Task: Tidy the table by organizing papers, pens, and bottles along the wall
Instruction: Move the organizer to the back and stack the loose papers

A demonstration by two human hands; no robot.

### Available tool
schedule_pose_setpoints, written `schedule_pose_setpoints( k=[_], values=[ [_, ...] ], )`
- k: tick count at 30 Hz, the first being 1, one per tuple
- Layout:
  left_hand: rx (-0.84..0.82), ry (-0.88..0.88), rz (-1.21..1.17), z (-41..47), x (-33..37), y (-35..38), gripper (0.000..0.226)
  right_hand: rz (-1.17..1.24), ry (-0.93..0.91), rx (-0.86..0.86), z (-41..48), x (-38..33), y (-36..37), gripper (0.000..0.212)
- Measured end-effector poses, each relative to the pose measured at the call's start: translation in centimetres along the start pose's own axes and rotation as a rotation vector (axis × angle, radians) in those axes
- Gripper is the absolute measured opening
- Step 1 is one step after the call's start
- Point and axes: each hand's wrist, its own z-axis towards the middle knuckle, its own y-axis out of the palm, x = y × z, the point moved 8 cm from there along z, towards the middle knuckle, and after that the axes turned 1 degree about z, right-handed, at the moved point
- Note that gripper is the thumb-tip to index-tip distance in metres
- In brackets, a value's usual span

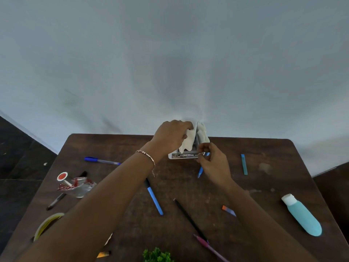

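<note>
White papers (189, 139) stand against the wall at the table's far edge, on a small printed card or box (184, 155). My left hand (171, 136) grips the papers from the left. My right hand (211, 161) pinches the right end of the card or box, over a blue pen (200, 172). Several pens lie scattered: a blue capped pen (102, 161) at left, a blue pen (154, 198) in the middle, a black pen (188, 218), a purple pen (209, 247), a teal marker (244, 164). A crushed clear bottle with a red cap (74, 185) lies at left; a turquoise bottle (302, 214) lies at right.
The dark wooden table (273, 148) abuts a white wall. A roll of yellow tape (47, 224) sits at the near left, a green plant (156, 256) at the near edge, an orange-blue stub (228, 210) right of centre, and a grey pen (56, 200) under the crushed bottle.
</note>
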Motion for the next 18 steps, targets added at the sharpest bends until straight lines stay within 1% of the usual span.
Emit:
schedule_pose_setpoints(
  k=[3, 7, 16, 18],
  values=[
    [0.010, 0.069, 0.091, 0.9, 0.7, 0.4, 0.034, -0.022, -0.003, 0.007, 0.2, 0.4, 0.2, 0.020],
    [0.023, 0.146, 0.145, 2.2, 1.4, 1.1, 0.034, -0.025, -0.003, 0.012, 0.2, 0.6, 0.1, 0.018],
    [-0.067, 0.140, 0.130, 1.9, 0.7, 3.8, 0.030, -0.036, 0.016, 0.002, 0.0, 0.8, 0.1, 0.019],
    [-0.060, 0.163, 0.159, 1.2, 0.6, 4.3, 0.028, -0.033, 0.018, -0.002, -0.3, 0.6, 0.0, 0.022]
  ],
)
